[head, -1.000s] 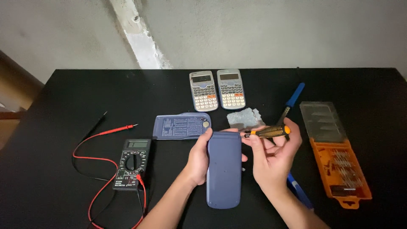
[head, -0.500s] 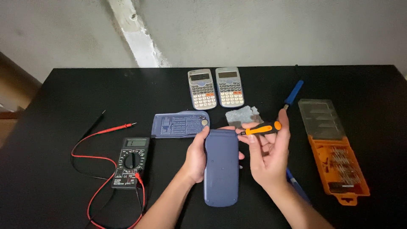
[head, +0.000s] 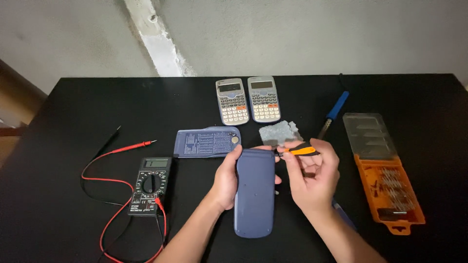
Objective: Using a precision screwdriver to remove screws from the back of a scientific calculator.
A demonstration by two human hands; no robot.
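Shifted since a second ago: orange-handled screwdriver [head: 298, 151] swung from pointing out to the right into a near-level lie, tip now at the top right corner of the blue calculator [head: 254, 193]; calculator itself barely moved. Seen from the head camera: lying face down at the table's centre, toward 6 o'clock, long axis running 12 to 6, slate-blue plastic back plain and smooth, rounded at the lower end, straight across the top, small screw recesses faintly visible. Gripped along its 9 o'clock edge by the left hand [head: 225, 179], fingers tucked under, thumb laid over the upper left corner. Held in the right hand [head: 313, 181], at 3 o'clock of the calculator: the screwdriver, pinched between thumb and fingertips, remaining fingers curled loosely. Just off the calculator's 11 o'clock corner, a blue slide cover [head: 207, 142] printed with a table, lying flat. At 12 o'clock, two grey calculators [head: 248, 100] side by side, face up. Between them and the held one, a grey sponge pad [head: 279, 131]. At 2 o'clock, a blue-handled soldering iron [head: 333, 111]; at 3 o'clock, an orange bit case [head: 390, 195] with clear lid open. At 9 o'clock, a black multimeter [head: 150, 186] with red and black leads trailing across the black table [head: 73, 107].
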